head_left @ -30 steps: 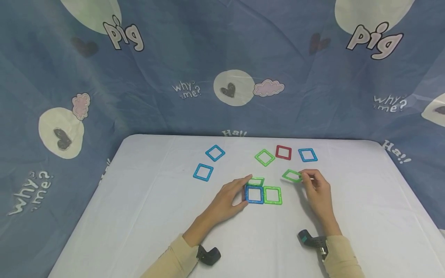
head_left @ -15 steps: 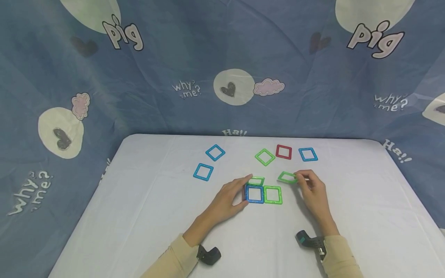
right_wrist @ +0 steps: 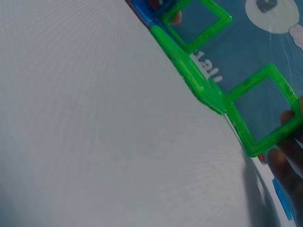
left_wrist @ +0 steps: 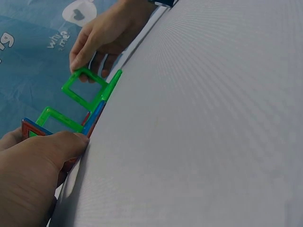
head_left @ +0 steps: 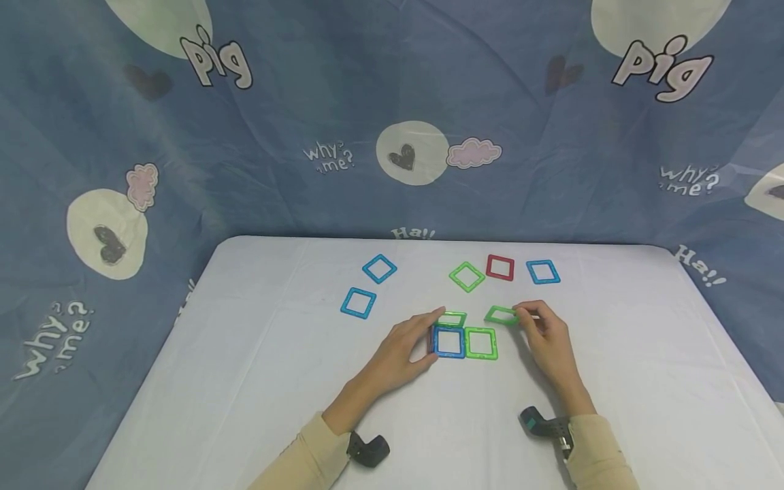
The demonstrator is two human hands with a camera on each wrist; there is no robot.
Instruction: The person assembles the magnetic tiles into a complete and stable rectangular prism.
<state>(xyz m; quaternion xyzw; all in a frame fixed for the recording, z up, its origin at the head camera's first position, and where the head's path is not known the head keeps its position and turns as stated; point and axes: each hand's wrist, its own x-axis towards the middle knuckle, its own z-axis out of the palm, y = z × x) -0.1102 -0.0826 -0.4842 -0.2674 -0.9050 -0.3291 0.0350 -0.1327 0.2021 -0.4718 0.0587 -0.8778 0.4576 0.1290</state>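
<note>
Head view, lower centre: left hand [head_left: 398,350], thumb and fingers parted, grips joined tiles [head_left: 466,343] at their left; right hand [head_left: 551,340] pinches tilted green tile [head_left: 502,309] near their upper right.

Place: a cloth-draped tabletop recording set; the kind of building around it cannot be told
Backdrop: blue fabric [head_left: 275,102], creased and hanging, closes off the far side and both flanks of the table [head_left: 214,408]
Print: cartoon lettering [head_left: 663,70] reading "pig", "Why me?" and "Ha!!" runs across the fabric among grey hearts [head_left: 403,158], pale rounds [head_left: 431,153] and pink clouds [head_left: 474,154]
Table: a broad top under a plain white cover [head_left: 661,381] with light fold lines, rounded at its far corners
Recording gear: dark wrist cameras [head_left: 369,452] sit at the cuffs of both tan sleeves [head_left: 306,456]
Tabletop: toy-like square frames [head_left: 468,344] in green, blue and red are spread over the white cover
</note>
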